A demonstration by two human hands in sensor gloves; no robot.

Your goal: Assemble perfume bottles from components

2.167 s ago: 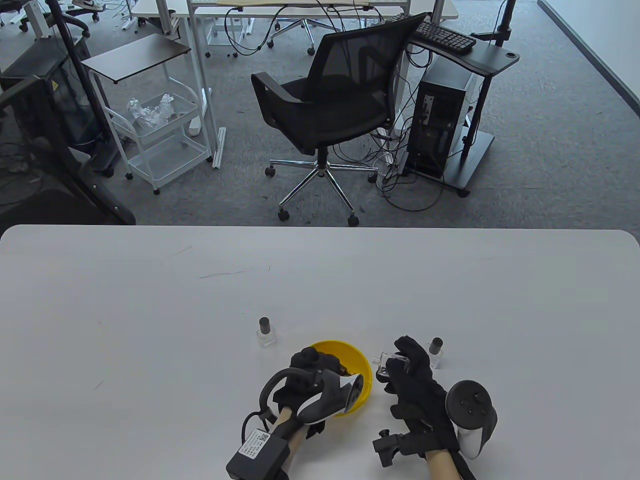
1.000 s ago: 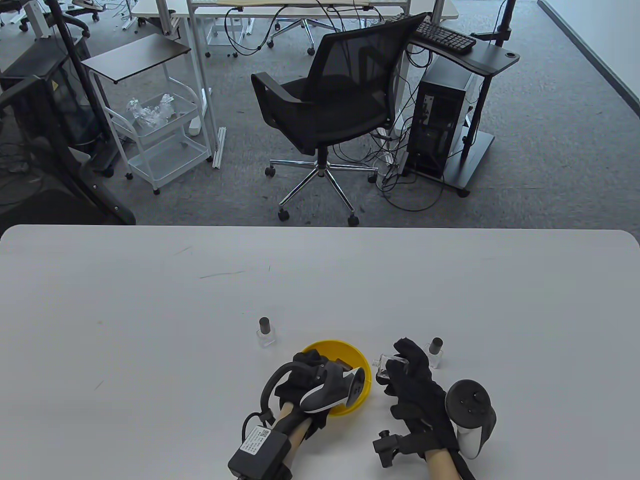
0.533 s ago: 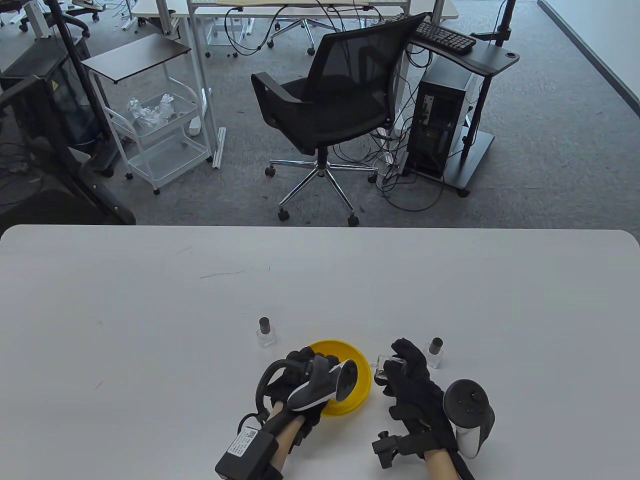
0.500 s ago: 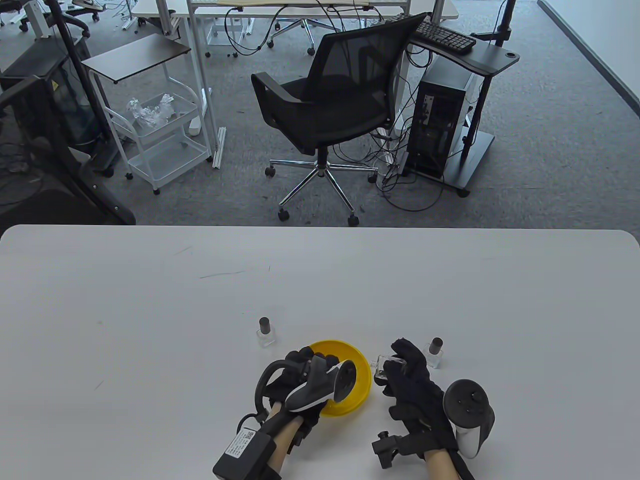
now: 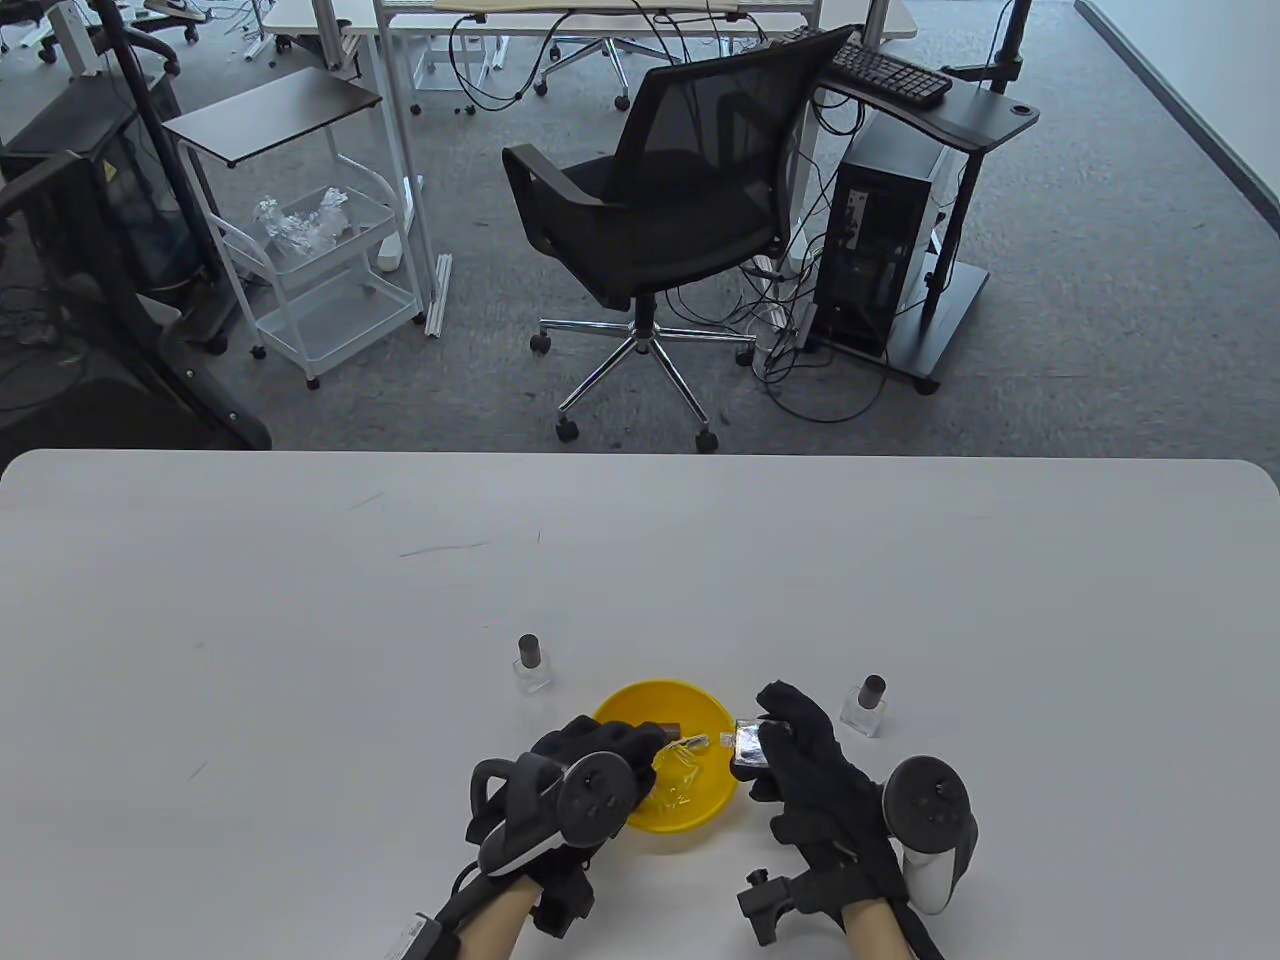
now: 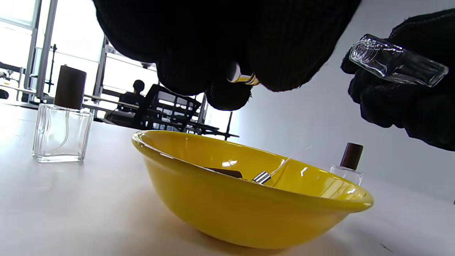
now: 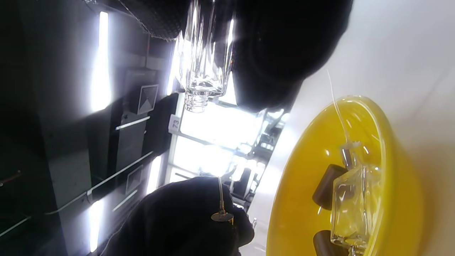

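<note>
Perfume bottles are what you are building, so take stock from the biggest thing down. Your white table [image 5: 300, 620] carries everything. At its near middle sits the yellow bowl [image 5: 700, 810] of loose parts, and your two gloved hands work over and beside it.

Two finished bottles [image 5: 532, 664] stand upright outside the bowl, each clear glass with a dark cap: one just beyond the bowl's left rim, the other bottle [image 5: 865, 706] to the right of your right hand. Those two look done.

Your right hand [image 5: 800, 765] grips a bare glass bottle [image 6: 396, 60] lying on its side, its open threaded neck turned toward your left hand. It has no sprayer and no cap yet.

Your left hand [image 5: 590, 755] hovers over the bowl's near rim, fingers curled, pinching a small spray pump [image 6: 243, 77] with a gold collar; the right wrist view shows its thin dip tube [image 7: 220, 193] rising from the fingers.

Inside the bowl you can see another empty bottle [image 7: 355, 204], at least two dark caps [image 7: 327, 186] and a further pump [image 6: 262, 176] with its tube.

By my reading you are partway through the third bottle: the pump must go into the neck and a cap must follow. The bowl's contents suggest at least one more bottle after that.
</note>
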